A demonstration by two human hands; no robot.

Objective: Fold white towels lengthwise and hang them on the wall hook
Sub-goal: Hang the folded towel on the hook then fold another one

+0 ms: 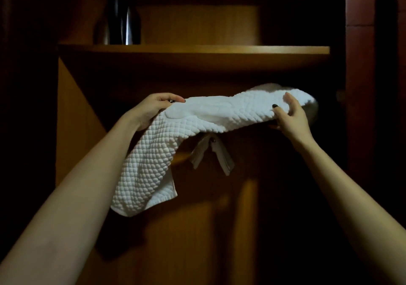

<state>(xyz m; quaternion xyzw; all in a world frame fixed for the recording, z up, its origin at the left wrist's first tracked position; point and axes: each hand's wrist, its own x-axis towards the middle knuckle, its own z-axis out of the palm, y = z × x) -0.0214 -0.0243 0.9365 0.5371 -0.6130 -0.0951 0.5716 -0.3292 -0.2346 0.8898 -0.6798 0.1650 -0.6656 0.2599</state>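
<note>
White towel [219,115] is gripped at its left end by the left hand [151,109], with a loose tail drooping below. Its middle spans just above what looks like the wall hook [212,140], which already carries a pale cloth [222,157]. The right hand [292,120] pinches the far end. It is best lowered centred; the shelf [197,49] edge sits well above.

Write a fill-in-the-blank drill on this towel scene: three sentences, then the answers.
1. The towel, gripped by the left hand and the right hand, is ____ in colour.
2. Its loose end hangs down below the ____ hand.
3. The dark vessel stands on the wooden ____ above the towel.
Missing words: white; left; shelf.
</note>
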